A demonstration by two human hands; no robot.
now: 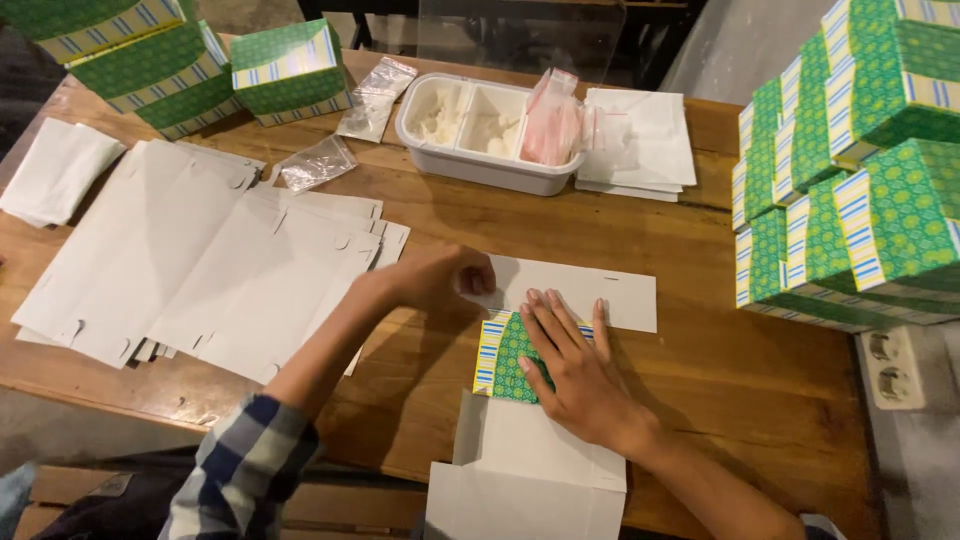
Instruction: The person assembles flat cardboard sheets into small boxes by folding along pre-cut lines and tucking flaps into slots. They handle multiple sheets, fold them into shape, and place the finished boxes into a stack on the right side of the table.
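Near the table's front edge, the right hand lies flat, fingers spread, on a half-folded green box while the left hand pinches its white flap. A crooked crease could result if the card slides under the palm.

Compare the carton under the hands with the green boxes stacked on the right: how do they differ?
The carton under the hands lies flat and unfolded on the table, while the stacked green boxes are assembled and closed. The carton mostly shows its plain white inner side; the boxes show their patterned outsides. The left hand and right hand press the carton; nobody touches the boxes. Both share the green pattern with striped edges.
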